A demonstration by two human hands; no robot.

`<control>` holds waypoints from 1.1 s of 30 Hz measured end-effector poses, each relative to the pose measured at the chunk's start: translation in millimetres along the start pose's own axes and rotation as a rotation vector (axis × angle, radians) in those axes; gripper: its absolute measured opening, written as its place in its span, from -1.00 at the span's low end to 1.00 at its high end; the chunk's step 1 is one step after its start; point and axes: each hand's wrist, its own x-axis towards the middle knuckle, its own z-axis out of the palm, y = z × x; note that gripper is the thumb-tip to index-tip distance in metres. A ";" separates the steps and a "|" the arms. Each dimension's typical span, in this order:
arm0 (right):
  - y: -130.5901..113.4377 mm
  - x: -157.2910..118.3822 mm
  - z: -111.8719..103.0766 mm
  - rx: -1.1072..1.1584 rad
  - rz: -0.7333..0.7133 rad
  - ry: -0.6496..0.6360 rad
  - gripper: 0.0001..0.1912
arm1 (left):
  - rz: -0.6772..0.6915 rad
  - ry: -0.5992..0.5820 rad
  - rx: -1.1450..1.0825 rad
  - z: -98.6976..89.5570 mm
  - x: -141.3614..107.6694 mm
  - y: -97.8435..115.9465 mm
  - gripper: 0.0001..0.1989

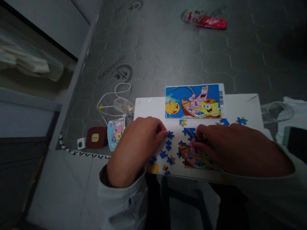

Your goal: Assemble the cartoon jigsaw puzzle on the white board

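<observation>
My left hand (141, 143) is closed, thumb and forefinger pinched at the edge of a blue puzzle piece (170, 134). More loose pieces lie just below it, among them a blue one (169, 145) and another (163, 154). On the right, my right hand (223, 143) bends over a partly joined jigsaw puzzle (189, 156) with a cartoon boat scene. Its thumb and forefinger come together at the puzzle's upper part; whatever they grip is hidden. Behind the puzzle lies a picture card (194, 102) showing the boat scene.
The white board (151, 108) bears several more pieces, including a blue one (241, 120) at right. Left of it are a cartoon pouch (116, 132), a brown box (96, 138) and a white cord (105, 93). A clear cup (279, 111) stands right; a red wrapper (213, 23) lies on the floor.
</observation>
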 end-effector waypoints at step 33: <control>-0.2 -0.6 -11.0 -0.011 -0.053 -0.025 -0.73 | 0.004 0.156 0.118 5.7 5.3 24.6 -0.87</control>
